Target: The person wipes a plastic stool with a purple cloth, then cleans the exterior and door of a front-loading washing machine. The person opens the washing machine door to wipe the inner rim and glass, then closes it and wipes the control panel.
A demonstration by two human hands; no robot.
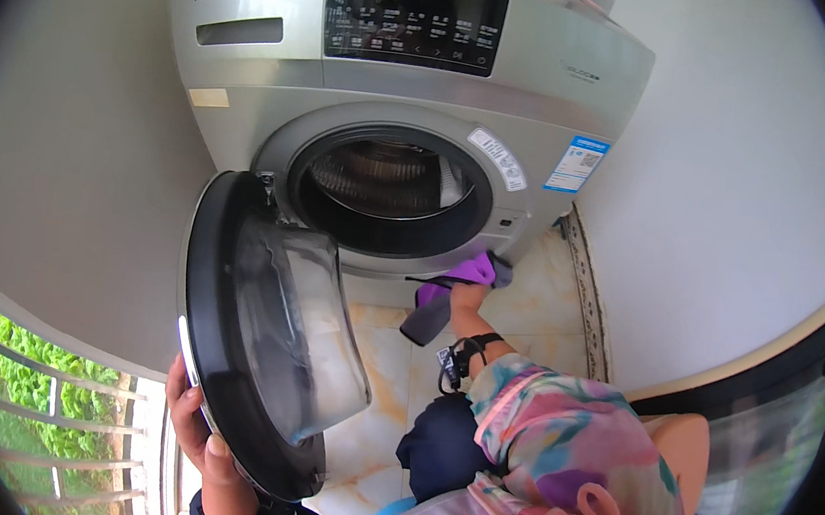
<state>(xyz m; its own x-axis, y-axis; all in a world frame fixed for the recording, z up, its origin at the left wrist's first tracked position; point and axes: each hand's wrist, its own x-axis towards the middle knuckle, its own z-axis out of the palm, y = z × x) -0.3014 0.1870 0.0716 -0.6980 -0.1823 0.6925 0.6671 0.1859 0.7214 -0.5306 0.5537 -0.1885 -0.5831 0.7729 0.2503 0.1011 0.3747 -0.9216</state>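
A silver Haier front-loading washing machine [393, 86] stands before me with its round door [261, 332] swung out to the left. My left hand [203, 416] grips the outer rim of that door, with the thumb and fingers at its lower left edge. Low in front of the machine, my right hand [470, 295] holds a purple and grey cloth [460, 274], which partly hides the fingers. The cloth is against or very close to the lower right of the front panel; I cannot tell which. Through the door opening [390, 180] the metal drum shows.
Marbled floor tiles [372, 359] lie beneath. White walls close in on the left [85, 148] and right [732, 155]. A railed window [50, 400] is at lower left, and a dark-framed glass panel [762, 445] at lower right. Some items lie on top of the machine.
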